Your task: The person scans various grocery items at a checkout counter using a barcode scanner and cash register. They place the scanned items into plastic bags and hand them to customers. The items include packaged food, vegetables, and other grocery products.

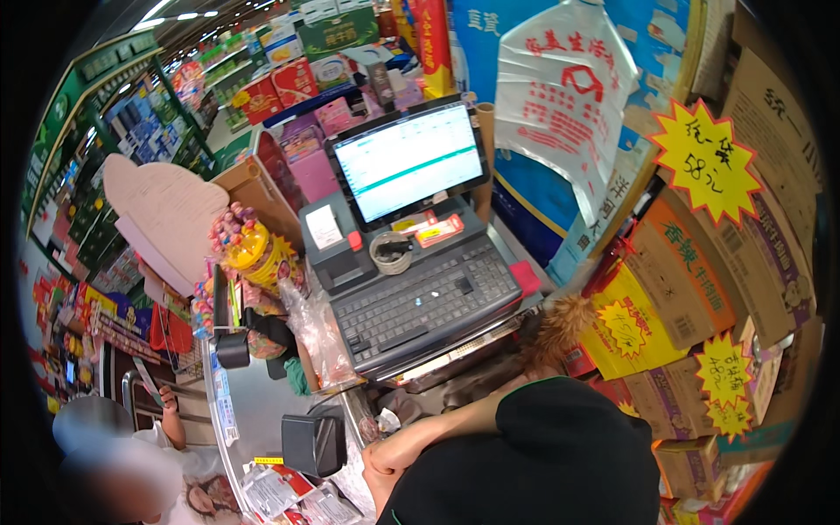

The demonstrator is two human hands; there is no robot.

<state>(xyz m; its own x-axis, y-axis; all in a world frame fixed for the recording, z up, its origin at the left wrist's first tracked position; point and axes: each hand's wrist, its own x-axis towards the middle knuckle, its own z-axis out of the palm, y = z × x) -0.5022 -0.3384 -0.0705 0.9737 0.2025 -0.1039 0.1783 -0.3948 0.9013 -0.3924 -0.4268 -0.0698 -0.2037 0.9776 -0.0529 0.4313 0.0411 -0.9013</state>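
Black short sleeves with green trim lie at the bottom of the view. From one sleeve a bare forearm (453, 423) runs left towards the checkout counter (246, 403). My right hand (384, 458) appears folded against my other arm; its fingers are not clear. My left hand is not in view. Beside the arm stands a black boxy device (314, 445), with packaged goods (279, 491) below it. Before me are a dark keyboard (426, 298), a lit monitor (410, 161), a receipt printer (338, 252) and a small round container (390, 252) holding dark items.
A person (164, 453) at the lower left holds a phone (147, 380). Candy jar (256, 256) and plastic wrap (315, 328) flank the register. Stacked cartons (682, 275) with yellow price signs line the right. A white plastic bag (564, 98) hangs above.
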